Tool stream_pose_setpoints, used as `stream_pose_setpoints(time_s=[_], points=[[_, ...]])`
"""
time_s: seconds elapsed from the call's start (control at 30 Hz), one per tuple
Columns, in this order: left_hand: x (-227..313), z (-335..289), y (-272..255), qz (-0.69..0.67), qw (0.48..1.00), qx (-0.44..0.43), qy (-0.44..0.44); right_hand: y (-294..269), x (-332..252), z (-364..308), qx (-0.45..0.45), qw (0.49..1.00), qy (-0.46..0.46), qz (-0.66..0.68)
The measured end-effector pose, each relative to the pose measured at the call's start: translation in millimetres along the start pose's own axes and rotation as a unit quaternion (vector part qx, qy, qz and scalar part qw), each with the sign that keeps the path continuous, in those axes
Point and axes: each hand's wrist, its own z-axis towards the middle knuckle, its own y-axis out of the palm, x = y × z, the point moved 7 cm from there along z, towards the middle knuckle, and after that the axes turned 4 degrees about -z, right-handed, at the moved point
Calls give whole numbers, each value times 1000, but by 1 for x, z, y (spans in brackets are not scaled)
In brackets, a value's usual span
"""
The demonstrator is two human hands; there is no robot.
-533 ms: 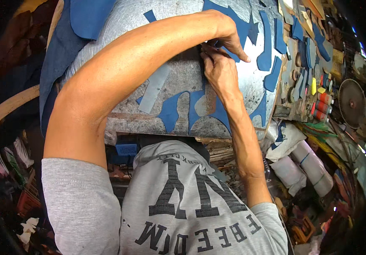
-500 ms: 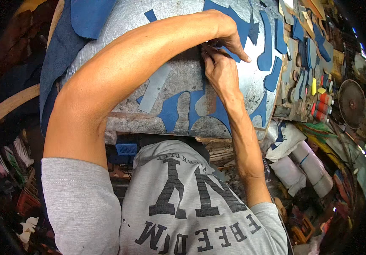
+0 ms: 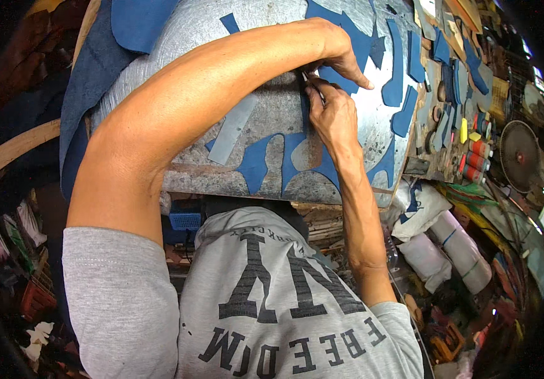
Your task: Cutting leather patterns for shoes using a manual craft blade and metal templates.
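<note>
My left arm crosses over the metal-topped table (image 3: pixel 272 104). At its end, my left hand (image 3: pixel 341 54) rests on a blue leather-like sheet (image 3: pixel 357 41), one finger stretched out to the right and the others mostly hidden. Just below it, my right hand (image 3: pixel 335 110) is closed in a pinch around a slim pen-like tool (image 3: pixel 313 80); its exact kind does not show. The tool's tip reaches under the left wrist, beside a dark blue strip (image 3: pixel 306 114), and what it touches is hidden there.
Cut blue pieces (image 3: pixel 255 167) and a grey flat strip (image 3: pixel 232 129) lie along the near side. More blue cutouts (image 3: pixel 393 63) sit at the right. Beyond them, a wooden board (image 3: pixel 439 139) carries tools and red thread spools (image 3: pixel 478 161). A round fan (image 3: pixel 519 156) stands far right.
My right hand has drawn slightly toward me and to the right, with more of the slim tool showing. My left hand stays almost in place, and the whole view has shifted a little.
</note>
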Motion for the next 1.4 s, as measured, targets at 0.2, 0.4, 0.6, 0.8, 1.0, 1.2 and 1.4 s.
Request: stream_pose_setpoints(time_s=[0.2, 0.4, 0.6, 0.8, 1.0, 1.2, 1.4], points=[[-22, 15, 6, 67, 996, 42, 37, -2, -5, -15, -10, 1000, 11, 5], [-22, -39, 38, 252, 931, 231, 126, -9, -3, -41, 19, 998, 43, 34], [-17, -69, 72, 216, 918, 294, 153, -11, -2, -69, 12, 997, 76, 31], [-15, -72, 81, 219, 906, 332, 144, -12, -7, -99, 0, 993, 115, 24], [-15, -72, 81, 215, 911, 323, 137, -16, -9, -121, 18, 989, 139, 48], [-14, -71, 82, 219, 911, 322, 139, -16, -8, -132, 12, 987, 155, 49], [-13, -71, 82, 214, 914, 317, 134, -17, -10, -135, 9, 983, 173, 56]])
